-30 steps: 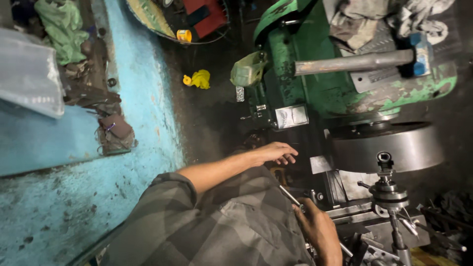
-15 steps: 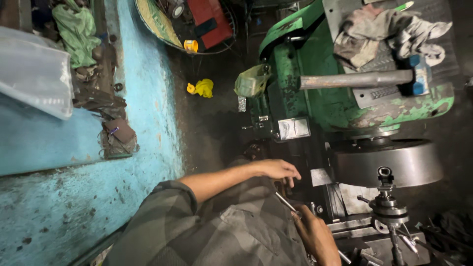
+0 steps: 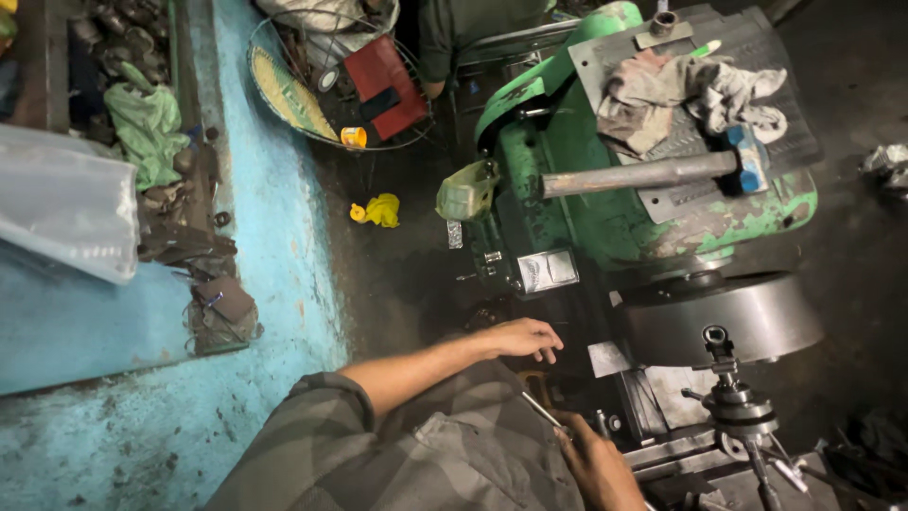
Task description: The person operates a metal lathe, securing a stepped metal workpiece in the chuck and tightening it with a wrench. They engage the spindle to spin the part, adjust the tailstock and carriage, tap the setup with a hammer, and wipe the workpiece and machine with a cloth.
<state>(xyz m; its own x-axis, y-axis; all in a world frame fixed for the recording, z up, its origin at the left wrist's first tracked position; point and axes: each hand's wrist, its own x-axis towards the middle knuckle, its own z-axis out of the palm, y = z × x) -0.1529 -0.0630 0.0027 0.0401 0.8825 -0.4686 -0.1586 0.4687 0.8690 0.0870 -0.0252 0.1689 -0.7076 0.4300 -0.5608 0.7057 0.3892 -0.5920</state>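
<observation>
The view is sitting higher than a moment ago, so the lathe (image 3: 605, 189) and the wire basket (image 3: 331, 76) are showing lower in the picture, while both hands are staying about where they were at the front of the machine. The left hand (image 3: 520, 338) is reaching forward from a bare forearm, palm down, fingers (image 3: 549, 348) curled loosely and resting against the dark front of the lathe, gripping nothing that can be made out. The right hand (image 3: 591, 459), nearer the body and low in the picture, is closing around a thin metal rod (image 3: 541, 409) whose free end is pointing up toward the left hand. Just right of both hands the big round chuck (image 3: 719, 317) is lying, with a tool post (image 3: 733, 402) standing in front of it. Well beyond the left hand, on the green top of the machine, crumpled rags (image 3: 690, 95) are lying beside a hammer (image 3: 662, 172) with a blue head. Far ahead and to the left, the basket is holding a red flat case (image 3: 383, 80), a striped cloth (image 3: 284, 90) and a small yellow cup (image 3: 354, 137) at its rim. A yellow rag (image 3: 380, 209) is lying on the dark floor between the basket and the left hand.
</observation>
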